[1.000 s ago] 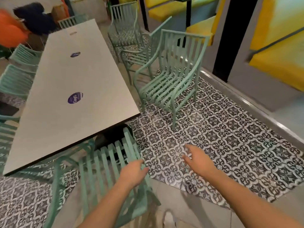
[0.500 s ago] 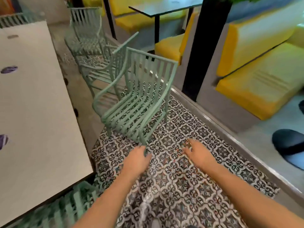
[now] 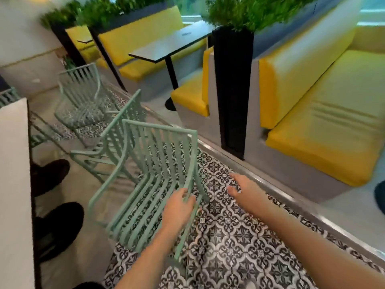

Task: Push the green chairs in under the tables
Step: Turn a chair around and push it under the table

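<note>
Ahead, you see three green chairs [image 3: 145, 176], blurred; your left hand [image 3: 177, 207] curls around the nearest armrest, your right hand [image 3: 243, 190] spreads its fingers.

Our left hand [image 3: 179, 207] reaches the right armrest of the nearest green slatted chair [image 3: 145, 180], fingers loosely curled at the rail; whether it grips is blurred. Our right hand [image 3: 245, 191] hovers open over the patterned tile floor [image 3: 239, 236]. The white table [image 3: 14, 184] edge lies left, yellow benches [image 3: 325, 122] right.

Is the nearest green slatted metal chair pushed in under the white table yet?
Not yet: the green slatted metal chair stands clear of the white table.
</note>
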{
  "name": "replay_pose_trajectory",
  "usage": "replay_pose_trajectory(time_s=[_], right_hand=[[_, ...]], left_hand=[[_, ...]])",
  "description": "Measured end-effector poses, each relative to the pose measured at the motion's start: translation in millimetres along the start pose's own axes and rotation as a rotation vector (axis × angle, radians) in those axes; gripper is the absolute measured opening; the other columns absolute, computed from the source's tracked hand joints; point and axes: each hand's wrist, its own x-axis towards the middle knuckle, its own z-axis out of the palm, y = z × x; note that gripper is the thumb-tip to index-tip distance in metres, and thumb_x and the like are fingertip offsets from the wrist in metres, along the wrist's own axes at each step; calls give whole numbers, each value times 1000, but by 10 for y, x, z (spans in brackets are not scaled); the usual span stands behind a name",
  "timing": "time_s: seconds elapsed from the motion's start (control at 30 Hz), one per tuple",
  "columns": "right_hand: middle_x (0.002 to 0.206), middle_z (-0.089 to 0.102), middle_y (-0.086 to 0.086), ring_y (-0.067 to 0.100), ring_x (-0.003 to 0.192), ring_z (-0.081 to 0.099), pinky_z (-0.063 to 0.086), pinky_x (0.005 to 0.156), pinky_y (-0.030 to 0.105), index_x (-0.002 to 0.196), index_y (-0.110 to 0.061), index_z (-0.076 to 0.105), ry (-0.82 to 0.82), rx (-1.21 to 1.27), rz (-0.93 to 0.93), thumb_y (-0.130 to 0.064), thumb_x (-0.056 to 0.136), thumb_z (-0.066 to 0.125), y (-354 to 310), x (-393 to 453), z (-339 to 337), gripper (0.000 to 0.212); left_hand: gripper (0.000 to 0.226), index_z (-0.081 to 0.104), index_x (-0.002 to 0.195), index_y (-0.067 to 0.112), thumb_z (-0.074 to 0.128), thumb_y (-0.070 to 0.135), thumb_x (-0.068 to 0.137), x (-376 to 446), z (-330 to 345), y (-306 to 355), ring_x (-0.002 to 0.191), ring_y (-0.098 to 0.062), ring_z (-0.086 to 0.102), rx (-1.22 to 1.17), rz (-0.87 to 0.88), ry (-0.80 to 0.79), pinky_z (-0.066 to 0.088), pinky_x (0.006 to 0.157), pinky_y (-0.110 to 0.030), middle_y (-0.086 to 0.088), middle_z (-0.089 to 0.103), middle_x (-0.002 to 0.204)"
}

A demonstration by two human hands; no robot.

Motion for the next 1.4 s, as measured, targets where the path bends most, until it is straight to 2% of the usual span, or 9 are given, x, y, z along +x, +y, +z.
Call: replay_pose_trajectory(time_s=[0.1,0.23,0.47,0.57,0.87,1.0,1.1,1.17,1.4], right_hand=[[148,44,0,18,132,44,34,107,33,147,-23,36,-2,15,10,-40,97,49,-39,688,-345,54],[139,54,4,17,117,54,40,101,33,143,-21,43,7,203,88,-43,96,51,-99,1592,-579,52],[137,54,-3,9,115,51,39,95,26,139,-25,46,-74,338,120,-41,97,48,-334,3318,-603,45],[136,53,-4,9,108,55,40,75,10,140,-21,45,-163,271,79,-39,98,49,-557,3891,-579,46],[139,50,-4,10,103,60,43,69,13,142,-23,41,-481,133,-119,-39,98,46,-1151,5394,-170,47],[134,54,-3,8,85,63,42,56,10,141,-25,42,-618,78,-207,-38,98,48,-1303,6079,164,46],[133,56,-3,-2,72,54,47,65,17,142,-28,40,-736,19,-321,-41,96,49,-1485,6576,370,48],[138,53,-2,10,102,62,52,87,30,144,-27,39,-797,-63,-415,-43,97,48,-1656,6863,472,50],[153,33,2,22,137,37,31,113,36,149,-23,31,-994,-404,-1086,-37,97,49,-2492,7331,1096,57]], left_hand=[[40,51,134,20,50,38,98,627,-121,365,78,4,46,-22,-6,31,38,75,-7,7,54,130],[48,50,135,22,55,45,94,1488,-160,585,114,-15,52,-376,-192,153,42,101,-36,-2,47,141],[20,56,108,29,52,45,96,3148,-167,528,97,-13,59,-1033,-487,210,46,95,-46,9,59,106],[10,56,100,31,54,41,96,3616,-214,420,94,-16,58,-1166,-580,226,48,89,-42,6,59,101],[18,57,107,19,56,32,94,4746,-378,12,91,-21,56,-1055,-842,388,49,95,-48,-5,61,110],[22,52,118,9,53,16,97,5103,-440,40,78,-16,56,-1037,-943,496,47,62,-30,-4,60,97],[43,47,136,13,56,16,95,5367,-392,25,92,-28,62,-1017,-1027,568,56,75,-43,-11,62,111],[48,46,138,15,60,20,92,5506,-366,-8,98,-32,62,-925,-1087,567,54,88,-49,-13,62,115],[56,33,148,20,52,32,97,5678,-309,31,83,-20,61,-813,-1193,640,52,75,-32,-8,62,111]])
